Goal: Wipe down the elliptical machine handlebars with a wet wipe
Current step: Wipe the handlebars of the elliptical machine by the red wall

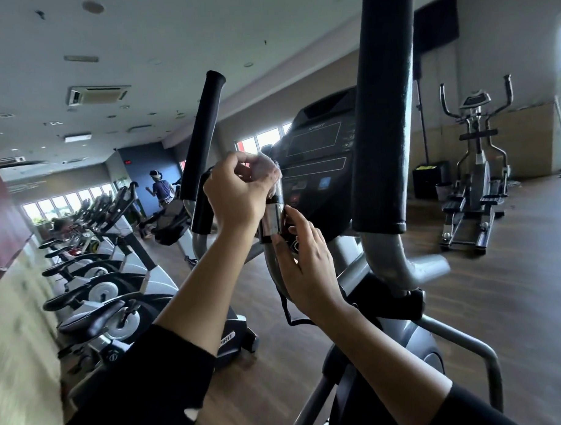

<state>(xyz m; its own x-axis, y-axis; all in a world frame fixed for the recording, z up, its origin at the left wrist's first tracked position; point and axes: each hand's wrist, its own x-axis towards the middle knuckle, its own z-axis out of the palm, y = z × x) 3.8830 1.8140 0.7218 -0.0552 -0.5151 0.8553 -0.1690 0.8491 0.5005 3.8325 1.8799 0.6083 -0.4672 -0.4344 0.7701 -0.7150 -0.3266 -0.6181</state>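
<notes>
I stand at an elliptical machine with a dark console [318, 153]. My left hand [240, 188] is closed around a crumpled white wet wipe [268, 168], pressing it on the top of the short inner handlebar [273, 219] with its shiny metal sensor plate. My right hand [303, 265] grips the grey tube of that same handlebar just below the plate. Two tall moving handlebars with black foam grips rise on either side, the left foam grip [203, 138] and the right foam grip [384, 113] very close to the camera.
A row of exercise bikes [110, 282] lines the left wall. Another elliptical [478, 180] stands at the right on the wooden floor, near a black bin [429, 178]. A person [160, 188] stands far back by the windows.
</notes>
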